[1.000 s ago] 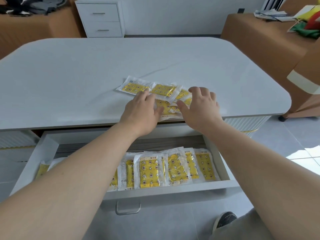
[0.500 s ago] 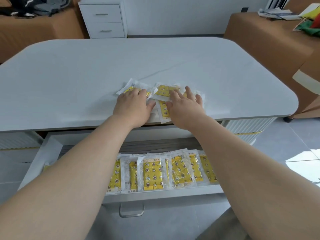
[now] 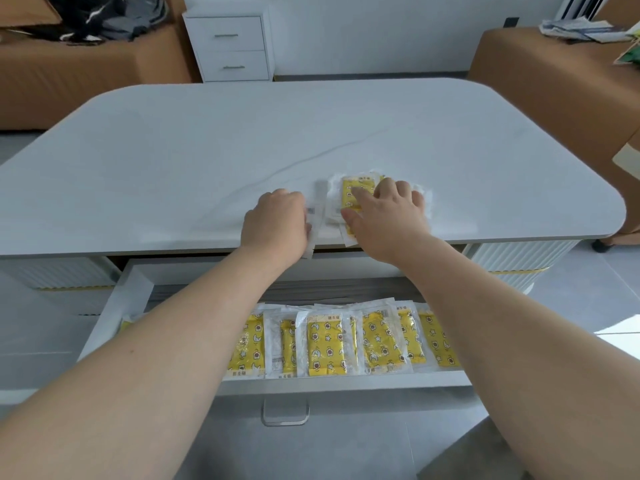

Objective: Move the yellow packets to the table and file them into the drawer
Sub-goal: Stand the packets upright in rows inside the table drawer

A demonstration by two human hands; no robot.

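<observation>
Gathering step, by my judgement: both hands work a loose pile of yellow packets (image 3: 356, 194) on the white worktop (image 3: 173, 161), close to its front edge and directly above the open drawer (image 3: 136, 289).

- Right hand (image 3: 388, 216): on the pile, fingers (image 3: 398, 190) curled over the top packet, thumb hooked at the near side, so it grips the pile.
- Left hand (image 3: 275, 221): just beside the pile. Knuckles face the camera and its fingers are tucked under, so I cannot tell whether they pinch anything.
- A clear-edged packet (image 3: 317, 216) lies between the hands, touching the left one, with its near end overhanging the worktop edge.
- The drawer holds a row of filed packets (image 3: 325, 341) standing on edge along its front wall.

Risks:
1. The wrappers look like slick film. A one-sided squeeze could fan the pile out on lifting.
2. The overhanging packet could slide off and land flat in the drawer instead of filed.
3. Setting the pile down carelessly could topple the standing row.
4. The forearms cover part of the row, so any gap there is hard to judge.
</observation>
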